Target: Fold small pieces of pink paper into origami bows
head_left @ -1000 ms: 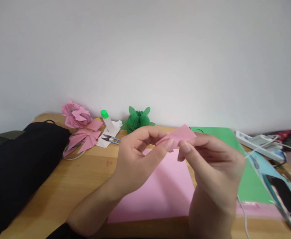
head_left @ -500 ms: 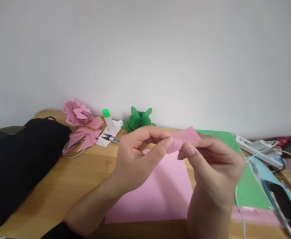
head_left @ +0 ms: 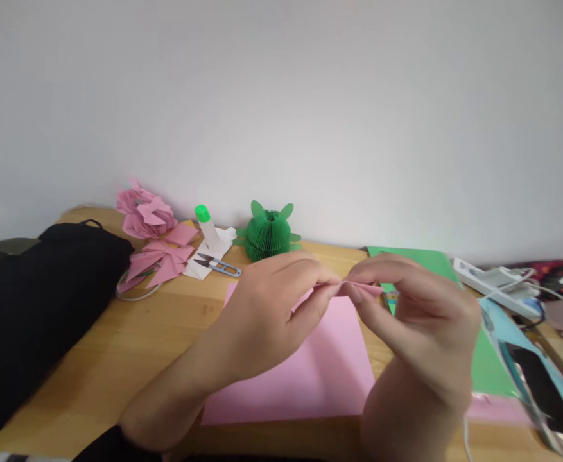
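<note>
My left hand and my right hand meet above the table, both pinching one small folded pink paper piece. The piece lies nearly edge-on, so only a thin pink strip shows between my fingertips. Under my hands a large pink paper sheet lies flat on the wooden table. A green paper sheet lies to the right, partly behind my right hand.
Along the wall stand pink paper flowers, pink folded pieces, a glue bottle with a green cap, small snips and a green paper ornament. A black bag fills the left. White cables and a phone lie right.
The pink piece has turned from showing its flat face to lying nearly edge-on, and my fingers have closed tighter over it. The view has shifted slightly.
</note>
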`<state>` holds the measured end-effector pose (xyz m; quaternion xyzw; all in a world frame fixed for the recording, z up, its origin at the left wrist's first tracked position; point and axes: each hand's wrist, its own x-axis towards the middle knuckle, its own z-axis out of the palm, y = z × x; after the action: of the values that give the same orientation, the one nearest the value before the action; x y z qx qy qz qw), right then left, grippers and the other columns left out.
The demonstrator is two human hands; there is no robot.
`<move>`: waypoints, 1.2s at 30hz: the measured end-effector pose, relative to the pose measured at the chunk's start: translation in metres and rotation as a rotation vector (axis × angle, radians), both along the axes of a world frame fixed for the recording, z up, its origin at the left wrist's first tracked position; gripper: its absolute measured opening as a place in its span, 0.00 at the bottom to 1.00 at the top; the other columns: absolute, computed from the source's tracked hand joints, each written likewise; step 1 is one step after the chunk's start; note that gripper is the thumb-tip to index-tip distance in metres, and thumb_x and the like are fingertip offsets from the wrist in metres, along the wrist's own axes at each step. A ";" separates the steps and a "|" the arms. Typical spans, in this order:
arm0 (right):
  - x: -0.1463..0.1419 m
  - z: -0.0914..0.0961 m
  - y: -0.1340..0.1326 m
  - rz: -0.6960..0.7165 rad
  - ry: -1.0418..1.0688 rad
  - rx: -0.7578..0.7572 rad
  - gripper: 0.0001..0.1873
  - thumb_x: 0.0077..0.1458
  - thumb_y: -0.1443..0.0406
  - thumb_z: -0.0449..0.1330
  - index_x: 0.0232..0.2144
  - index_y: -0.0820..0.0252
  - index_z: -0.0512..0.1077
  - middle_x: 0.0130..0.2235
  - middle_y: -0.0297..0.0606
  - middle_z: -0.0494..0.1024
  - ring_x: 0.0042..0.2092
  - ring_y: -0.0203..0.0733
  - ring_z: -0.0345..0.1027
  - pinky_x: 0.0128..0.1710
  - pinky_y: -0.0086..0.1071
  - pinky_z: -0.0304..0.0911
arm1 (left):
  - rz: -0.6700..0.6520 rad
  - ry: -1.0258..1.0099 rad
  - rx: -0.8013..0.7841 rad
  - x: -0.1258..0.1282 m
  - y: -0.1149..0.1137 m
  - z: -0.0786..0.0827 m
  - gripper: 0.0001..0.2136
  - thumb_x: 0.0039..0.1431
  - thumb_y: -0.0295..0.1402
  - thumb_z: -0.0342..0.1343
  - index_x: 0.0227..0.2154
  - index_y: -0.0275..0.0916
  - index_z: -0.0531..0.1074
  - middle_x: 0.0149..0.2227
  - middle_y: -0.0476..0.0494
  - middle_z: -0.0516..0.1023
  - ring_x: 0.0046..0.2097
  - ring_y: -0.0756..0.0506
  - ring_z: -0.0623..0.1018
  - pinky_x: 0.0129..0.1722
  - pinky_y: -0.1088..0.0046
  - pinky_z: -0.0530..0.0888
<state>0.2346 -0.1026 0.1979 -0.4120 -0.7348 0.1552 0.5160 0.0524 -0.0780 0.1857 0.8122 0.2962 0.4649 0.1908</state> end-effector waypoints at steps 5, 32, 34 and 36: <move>0.000 0.002 0.000 -0.042 -0.073 0.048 0.11 0.53 0.75 0.64 0.32 0.53 0.75 0.27 0.29 0.79 0.28 0.35 0.71 0.29 0.33 0.68 | -0.001 0.054 0.049 -0.001 0.001 -0.001 0.06 0.67 0.25 0.53 0.35 0.38 0.73 0.32 0.49 0.80 0.35 0.49 0.78 0.36 0.73 0.73; 0.009 0.014 -0.001 -0.159 -0.227 0.171 0.09 0.53 0.75 0.63 0.28 0.55 0.74 0.25 0.29 0.80 0.25 0.33 0.74 0.26 0.27 0.69 | 0.009 0.043 0.216 0.001 0.005 -0.006 0.06 0.67 0.23 0.53 0.34 0.33 0.73 0.32 0.48 0.79 0.35 0.51 0.77 0.38 0.76 0.71; 0.009 0.015 -0.001 -0.158 -0.247 0.175 0.09 0.53 0.75 0.63 0.28 0.55 0.73 0.24 0.28 0.80 0.25 0.33 0.73 0.26 0.27 0.68 | 0.009 0.046 0.228 0.002 0.005 -0.006 0.07 0.67 0.23 0.53 0.33 0.33 0.74 0.31 0.48 0.79 0.35 0.51 0.76 0.37 0.76 0.71; 0.013 0.014 -0.001 -0.158 -0.256 0.175 0.09 0.53 0.75 0.63 0.27 0.55 0.73 0.24 0.28 0.79 0.24 0.32 0.73 0.26 0.27 0.68 | 0.010 0.049 0.236 0.002 0.005 -0.005 0.07 0.68 0.23 0.52 0.34 0.33 0.74 0.31 0.48 0.79 0.35 0.51 0.76 0.37 0.76 0.71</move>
<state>0.2472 -0.1037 0.2118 -0.4385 -0.7704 -0.0041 0.4628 0.0547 -0.0728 0.1803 0.8388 0.2480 0.4772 0.0844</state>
